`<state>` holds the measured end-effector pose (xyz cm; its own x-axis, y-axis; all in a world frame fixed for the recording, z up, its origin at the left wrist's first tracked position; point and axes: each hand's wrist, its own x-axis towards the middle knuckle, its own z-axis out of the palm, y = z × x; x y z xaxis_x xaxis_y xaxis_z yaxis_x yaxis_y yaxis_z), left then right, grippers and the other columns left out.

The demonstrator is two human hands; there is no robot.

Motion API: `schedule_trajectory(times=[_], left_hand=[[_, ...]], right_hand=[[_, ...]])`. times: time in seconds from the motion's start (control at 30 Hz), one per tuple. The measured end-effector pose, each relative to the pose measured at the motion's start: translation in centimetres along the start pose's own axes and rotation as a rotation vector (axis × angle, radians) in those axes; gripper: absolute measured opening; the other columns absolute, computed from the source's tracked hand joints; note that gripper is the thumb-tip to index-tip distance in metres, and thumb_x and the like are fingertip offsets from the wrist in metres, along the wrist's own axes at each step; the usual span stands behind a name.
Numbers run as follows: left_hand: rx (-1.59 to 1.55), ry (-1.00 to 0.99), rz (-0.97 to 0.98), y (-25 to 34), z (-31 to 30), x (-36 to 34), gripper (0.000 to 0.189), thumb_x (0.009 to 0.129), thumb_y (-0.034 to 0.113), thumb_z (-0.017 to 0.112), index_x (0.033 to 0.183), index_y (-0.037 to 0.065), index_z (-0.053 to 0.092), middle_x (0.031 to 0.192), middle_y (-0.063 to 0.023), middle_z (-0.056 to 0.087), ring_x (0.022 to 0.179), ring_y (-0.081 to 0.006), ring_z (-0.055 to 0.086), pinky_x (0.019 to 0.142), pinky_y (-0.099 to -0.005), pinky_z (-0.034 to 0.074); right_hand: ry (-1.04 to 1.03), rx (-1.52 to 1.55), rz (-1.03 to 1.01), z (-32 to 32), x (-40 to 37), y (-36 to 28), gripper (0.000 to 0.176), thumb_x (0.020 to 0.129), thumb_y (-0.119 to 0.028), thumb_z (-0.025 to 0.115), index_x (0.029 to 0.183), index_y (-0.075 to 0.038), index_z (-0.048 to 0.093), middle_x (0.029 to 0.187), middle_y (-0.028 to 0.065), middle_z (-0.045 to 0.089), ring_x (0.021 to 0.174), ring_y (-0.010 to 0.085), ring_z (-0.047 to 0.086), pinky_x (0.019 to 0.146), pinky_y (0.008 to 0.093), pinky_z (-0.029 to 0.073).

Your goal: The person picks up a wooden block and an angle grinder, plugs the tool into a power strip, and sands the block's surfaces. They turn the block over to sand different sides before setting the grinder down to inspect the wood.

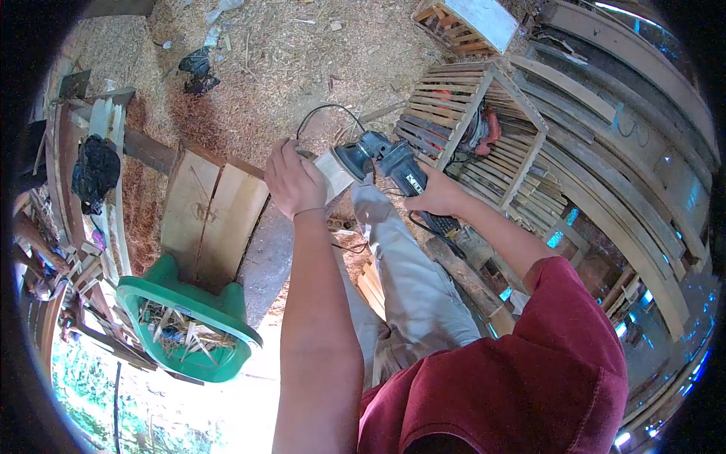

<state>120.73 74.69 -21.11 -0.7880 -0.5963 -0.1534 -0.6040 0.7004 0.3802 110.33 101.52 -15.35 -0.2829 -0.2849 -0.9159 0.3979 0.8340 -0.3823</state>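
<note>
The right hand (432, 193) grips the body of a power tool (408, 172), its round head at the right edge of a pale block (330, 174); the left hand (295, 180) clasps that block's left end, above the shaving-strewn floor (302, 64); a slatted crate (452, 94) (a red-bodied tool (490, 134) inside) stands toward the floor's right edge.

- Wood shavings (280, 49) are lying ahead of the hands (294, 181).
- A slatted crate (442, 98) is standing right of the hands, a red object (491, 135) resting inside.
- Long planks (616, 144) are lying farther right.
- Left of the hands and nearer the body, a green plastic container (130, 291) is holding wood scraps (195, 333).
- Black plastic (96, 172) is hanging farther left.
</note>
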Motion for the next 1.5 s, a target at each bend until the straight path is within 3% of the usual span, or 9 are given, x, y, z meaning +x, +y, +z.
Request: schedule_trajectory(times=[0.17,0.37,0.47,0.67,0.87,1.07,1.17,1.27,1.5], left_hand=[[0.000,0.007,-0.006,-0.1,0.1,-0.1,0.040,0.093,0.018,0.055,0.130,0.006,0.064,0.142,-0.0140,0.063,0.134,-0.0381,0.054,0.116,-0.0524,0.041],[0.000,-0.011,-0.009,-0.3,0.3,-0.2,0.040,0.095,0.019,0.054,0.131,0.006,0.064,0.145,-0.0135,0.062,0.137,-0.0384,0.054,0.118,-0.0516,0.040],[0.000,0.007,-0.001,-0.4,0.3,-0.2,0.041,0.095,0.019,0.053,0.132,0.005,0.063,0.146,-0.0140,0.061,0.137,-0.0390,0.054,0.119,-0.0513,0.039],[0.011,0.034,0.005,-0.2,0.4,-0.3,0.041,0.095,0.018,0.053,0.132,0.004,0.063,0.147,-0.0143,0.061,0.138,-0.0388,0.053,0.119,-0.0518,0.039],[-0.008,0.015,0.000,-0.3,0.2,-0.2,0.040,0.096,0.018,0.053,0.132,0.006,0.064,0.148,-0.0142,0.061,0.139,-0.0381,0.053,0.120,-0.0526,0.038],[0.012,0.051,0.004,-0.5,0.3,-0.2,0.041,0.098,0.020,0.051,0.134,0.007,0.064,0.151,-0.0139,0.060,0.140,-0.0380,0.052,0.121,-0.0522,0.036],[0.014,0.050,0.009,-0.4,0.5,-0.1,0.042,0.099,0.020,0.050,0.136,0.007,0.063,0.152,-0.0141,0.059,0.140,-0.0384,0.052,0.122,-0.0524,0.036],[0.017,0.056,0.020,-0.5,0.4,-0.3,0.041,0.099,0.021,0.050,0.136,0.007,0.063,0.152,-0.0145,0.059,0.140,-0.0389,0.052,0.121,-0.0527,0.036],[0.014,0.064,0.031,-0.5,0.4,-0.2,0.041,0.099,0.022,0.050,0.134,0.007,0.063,0.153,-0.0158,0.059,0.140,-0.0389,0.052,0.121,-0.0528,0.036]], right_hand=[[0.011,0.065,0.036,0.0,-0.6,-0.6,0.057,0.073,-0.017,0.090,0.120,0.000,0.064,0.090,0.0110,0.073,0.071,0.0176,0.070,0.067,0.0355,0.059],[0.050,-0.085,-0.026,-0.1,0.3,-0.2,0.065,0.071,-0.025,0.090,0.124,0.002,0.064,0.097,0.0137,0.073,0.088,0.0235,0.072,0.082,0.0382,0.059],[-0.005,0.001,0.029,-0.1,0.2,-0.3,0.070,0.069,-0.029,0.091,0.126,0.002,0.064,0.102,0.0164,0.073,0.095,0.0267,0.071,0.087,0.0392,0.057],[0.010,-0.004,0.023,0.0,0.5,0.3,0.069,0.070,-0.028,0.090,0.126,0.003,0.063,0.103,0.0173,0.074,0.094,0.0269,0.072,0.086,0.0386,0.058],[0.016,-0.021,-0.024,0.3,2.3,2.2,0.071,0.071,-0.025,0.091,0.129,0.004,0.061,0.097,0.0149,0.075,0.088,0.0241,0.074,0.082,0.0376,0.059],[-0.028,0.057,0.020,-0.1,0.6,0.3,0.070,0.071,-0.025,0.091,0.128,0.003,0.061,0.095,0.0145,0.075,0.083,0.0228,0.074,0.078,0.0378,0.059],[0.032,-0.029,-0.025,0.1,1.6,0.4,0.066,0.075,-0.013,0.086,0.133,0.004,0.059,0.095,0.0090,0.072,0.076,0.0174,0.068,0.072,0.0342,0.058],[-0.044,0.005,0.063,-0.4,1.2,-1.6,0.067,0.074,-0.016,0.087,0.132,0.004,0.059,0.098,0.0100,0.072,0.082,0.0188,0.069,0.077,0.0351,0.058],[-0.035,-0.031,0.028,-0.7,0.4,-2.6,0.066,0.074,-0.021,0.088,0.129,0.003,0.060,0.102,0.0110,0.071,0.094,0.0200,0.068,0.088,0.0359,0.056]])
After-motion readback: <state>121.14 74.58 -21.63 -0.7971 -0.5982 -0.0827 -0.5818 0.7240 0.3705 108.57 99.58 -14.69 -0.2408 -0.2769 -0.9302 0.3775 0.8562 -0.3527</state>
